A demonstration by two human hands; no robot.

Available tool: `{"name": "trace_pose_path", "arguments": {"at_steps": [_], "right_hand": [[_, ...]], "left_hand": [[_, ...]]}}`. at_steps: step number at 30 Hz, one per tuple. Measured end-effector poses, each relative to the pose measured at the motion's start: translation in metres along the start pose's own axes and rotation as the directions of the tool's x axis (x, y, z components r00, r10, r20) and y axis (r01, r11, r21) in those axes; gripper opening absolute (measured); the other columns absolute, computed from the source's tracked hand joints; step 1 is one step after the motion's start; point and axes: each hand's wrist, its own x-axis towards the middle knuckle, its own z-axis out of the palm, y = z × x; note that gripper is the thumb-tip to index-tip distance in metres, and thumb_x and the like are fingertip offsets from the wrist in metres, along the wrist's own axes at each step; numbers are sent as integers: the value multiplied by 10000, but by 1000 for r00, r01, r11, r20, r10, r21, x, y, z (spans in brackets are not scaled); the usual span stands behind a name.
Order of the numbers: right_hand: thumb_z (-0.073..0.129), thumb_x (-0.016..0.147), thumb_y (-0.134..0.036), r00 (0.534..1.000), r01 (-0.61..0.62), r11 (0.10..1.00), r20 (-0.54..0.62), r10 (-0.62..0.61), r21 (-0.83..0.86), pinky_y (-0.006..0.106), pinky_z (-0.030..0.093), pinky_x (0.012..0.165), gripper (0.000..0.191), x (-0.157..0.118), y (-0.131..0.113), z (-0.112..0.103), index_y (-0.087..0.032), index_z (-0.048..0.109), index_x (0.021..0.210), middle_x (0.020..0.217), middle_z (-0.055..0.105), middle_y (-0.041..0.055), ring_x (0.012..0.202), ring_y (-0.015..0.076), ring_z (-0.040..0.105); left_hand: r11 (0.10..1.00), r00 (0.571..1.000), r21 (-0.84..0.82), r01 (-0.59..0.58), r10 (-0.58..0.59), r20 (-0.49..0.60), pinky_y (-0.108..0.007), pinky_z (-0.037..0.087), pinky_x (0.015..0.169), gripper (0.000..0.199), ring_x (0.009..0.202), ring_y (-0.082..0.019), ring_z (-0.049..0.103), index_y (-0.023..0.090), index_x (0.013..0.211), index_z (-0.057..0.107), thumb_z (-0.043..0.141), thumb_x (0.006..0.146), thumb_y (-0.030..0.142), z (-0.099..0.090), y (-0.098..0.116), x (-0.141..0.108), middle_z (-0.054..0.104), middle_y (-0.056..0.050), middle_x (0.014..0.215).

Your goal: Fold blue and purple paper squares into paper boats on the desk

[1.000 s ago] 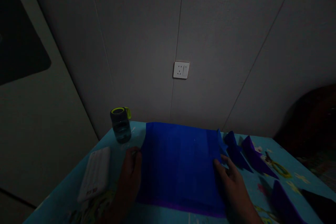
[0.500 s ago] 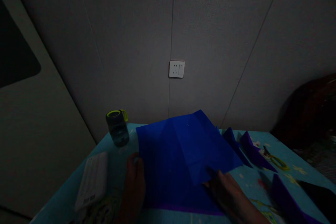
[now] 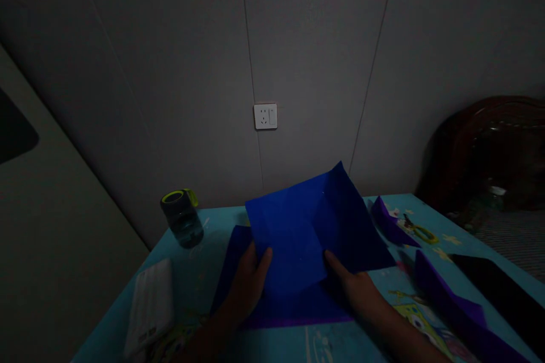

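A creased blue sheet of paper (image 3: 293, 227) is raised and tilted over the table. My left hand (image 3: 251, 278) pinches its left edge, thumb in front. My right hand (image 3: 351, 283) grips its lower right part, thumb on the front and the other fingers hidden behind. Under the raised sheet, more blue paper (image 3: 293, 306) with a purple front edge lies on the table. Folded purple paper pieces stand to the right, one (image 3: 389, 224) towards the back and a longer one (image 3: 451, 300) nearer the front.
On the patterned blue tablecloth (image 3: 323, 346), a dark bottle (image 3: 183, 218) stands at the back left and a white power bank (image 3: 151, 303) lies in front of it. Yellow-handled scissors (image 3: 421, 232) and a black flat object (image 3: 502, 295) lie on the right. A wall socket (image 3: 265, 116) is behind.
The top blue sheet has been lifted and shifted right, off the paper beneath. My left hand has moved right and now grips its edge. The view has turned slightly right.
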Motion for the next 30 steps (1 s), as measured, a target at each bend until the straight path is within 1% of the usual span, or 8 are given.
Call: {"name": "trace_pose_path", "arguments": {"at_steps": [4, 6, 12, 16, 20, 22, 26, 30], "right_hand": [[523, 907, -488, 957, 238, 971, 162, -241, 40, 494, 173, 1196, 671, -6, -9, 3, -237, 349, 1505, 1584, 297, 95, 1472, 259, 226], [616, 860, -467, 920, 303, 950, 239, -311, 73, 502, 194, 1189, 639, -7, -14, 5, -273, 454, 1447, 1620, 199, 60, 1477, 278, 204], [627, 871, -380, 924, 219, 969, 293, -244, 115, 487, 320, 1143, 330, -6, -14, 10, -351, 682, 1195, 1594, 277, -46, 1448, 262, 293], [653, 840, -255, 851, 334, 942, 422, -314, 27, 531, 242, 1159, 524, -13, -16, 3, -358, 556, 1344, 1636, 118, -7, 1471, 301, 215], [712, 821, -361, 727, 272, 960, 641, -245, 58, 507, 260, 1141, 794, -22, -28, -7, -366, 293, 1495, 1639, -53, 20, 1483, 312, 117], [691, 821, -492, 746, 212, 972, 626, -227, 100, 509, 210, 1156, 809, -23, -31, -8, -351, 286, 1507, 1642, -9, 32, 1488, 304, 85], [515, 883, -633, 903, -6, 967, 416, -103, 253, 516, 257, 1147, 733, -16, -30, -3, -309, 318, 1510, 1597, 267, 101, 1458, 292, 257], [609, 824, -638, 910, -233, 924, 403, 97, 305, 501, 415, 1053, 704, -6, -30, -2, -243, 505, 1397, 1375, 576, 151, 1288, 314, 521]], "left_hand": [[1000, 1000, 9, 2, -2, 14, -424, 445, 1066, 541, 1239, -277, 575, 141, 1275, 550, 590, 840, 460, 2, -10, -8, 627, -137, 1315], [1000, 1000, 14, -1, 1, 22, -420, 420, 1091, 569, 1280, -282, 539, 141, 1289, 551, 593, 832, 479, 2, -18, -16, 602, -140, 1349], [995, 996, 57, 85, -84, -15, -481, 516, 968, 485, 1131, -354, 636, 207, 1139, 682, 599, 780, 523, 0, -38, -26, 735, -135, 1090], [979, 987, 157, 133, -116, -113, -475, 541, 910, 441, 1099, -366, 649, 203, 1059, 702, 644, 729, 489, -10, -48, -27, 737, -141, 1034], [970, 980, 192, 149, -120, -156, -477, 535, 911, 379, 1163, -394, 609, 211, 973, 719, 672, 687, 455, -28, -52, -29, 728, -144, 1049], [967, 978, 199, 161, -129, -164, -485, 543, 893, 362, 1149, -390, 619, 220, 970, 718, 656, 702, 456, -34, -51, -29, 731, -133, 1044], [965, 975, 162, 205, -188, -114, -473, 540, 915, 392, 1145, -352, 632, 228, 1035, 701, 662, 727, 468, -30, -45, -27, 741, -117, 1048], [977, 983, 114, 180, -175, -53, -474, 533, 932, 406, 1113, -348, 653, 229, 1034, 709, 713, 701, 460, -20, -38, -27, 758, -115, 991]]}}
